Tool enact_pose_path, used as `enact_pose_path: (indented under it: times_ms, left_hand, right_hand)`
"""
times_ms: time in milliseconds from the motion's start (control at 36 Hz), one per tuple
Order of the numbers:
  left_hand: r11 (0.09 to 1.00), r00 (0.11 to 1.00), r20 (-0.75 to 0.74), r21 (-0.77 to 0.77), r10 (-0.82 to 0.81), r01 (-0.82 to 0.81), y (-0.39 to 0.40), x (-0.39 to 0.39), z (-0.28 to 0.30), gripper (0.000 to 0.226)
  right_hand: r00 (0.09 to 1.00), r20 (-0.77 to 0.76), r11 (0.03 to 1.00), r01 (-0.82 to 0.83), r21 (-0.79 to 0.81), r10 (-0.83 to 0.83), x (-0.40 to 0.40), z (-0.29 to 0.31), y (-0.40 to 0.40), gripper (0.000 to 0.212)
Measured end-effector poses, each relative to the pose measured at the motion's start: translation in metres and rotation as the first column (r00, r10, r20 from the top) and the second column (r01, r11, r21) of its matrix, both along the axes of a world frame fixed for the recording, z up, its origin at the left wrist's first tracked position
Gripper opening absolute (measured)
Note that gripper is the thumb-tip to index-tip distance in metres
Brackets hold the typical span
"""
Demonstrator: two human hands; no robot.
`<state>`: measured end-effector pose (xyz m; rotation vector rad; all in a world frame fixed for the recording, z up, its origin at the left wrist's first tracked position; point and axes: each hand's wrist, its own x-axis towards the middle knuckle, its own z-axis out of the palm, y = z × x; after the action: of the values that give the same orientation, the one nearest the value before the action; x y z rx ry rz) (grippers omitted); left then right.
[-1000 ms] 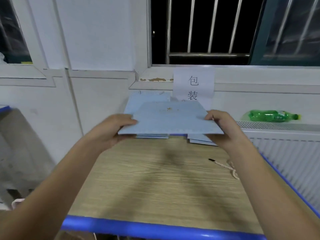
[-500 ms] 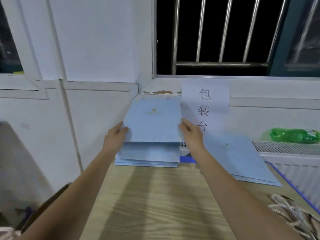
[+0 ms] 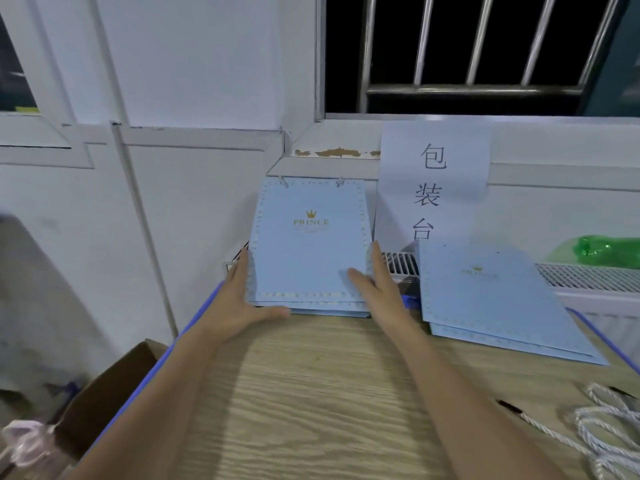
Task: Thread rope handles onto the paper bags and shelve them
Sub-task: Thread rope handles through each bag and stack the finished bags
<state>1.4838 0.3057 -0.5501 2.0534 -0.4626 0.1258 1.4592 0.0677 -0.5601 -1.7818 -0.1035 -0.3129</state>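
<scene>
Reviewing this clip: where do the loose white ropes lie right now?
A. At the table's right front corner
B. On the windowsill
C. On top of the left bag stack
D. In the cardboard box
A: the ropes lie coiled on the table at its right front corner, nearer than the right bag stack.

Bare wooden tabletop between stacked paper bags, second bag pile and rope coil.
</scene>
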Motion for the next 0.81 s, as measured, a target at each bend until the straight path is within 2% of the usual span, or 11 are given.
enact_pose_path:
  times_ms: [111,278,444,806]
  left_hand:
    - [0.998,0.999,0.034,0.069,0.01,-0.012,-0.001,-0.001,0.0,0.114]
    - [0.999,1.0,0.031,0.047,0.001,-0.002,-0.003,-0.009,0.001,0.1]
    - [0.993,0.993,0.031,0.018,0.113,-0.113,-0.003,-0.005,0.001,0.104]
    - [0.982,0.999,0.031,0.181,0.041,-0.046,0.001,0.005,-0.006,0.106]
  right_hand:
    - [0.999,0.013,0.997,-0.032,-0.077,0.033,-0.009,0.001,-0.001,0.105]
    - [0.998,-0.023,0.954,-0.071,-0.291,0.067,-0.017,-0.003,-0.01,0.128]
    - [1.0,-0.016,0.923,0.006,-0.385,-0.013,-0.008,-0.006,-0.006,0.123]
    - [0.996,-0.093,0.862,-0.033,-0.506,-0.016,-0.009,-0.005,-0.005,0.119]
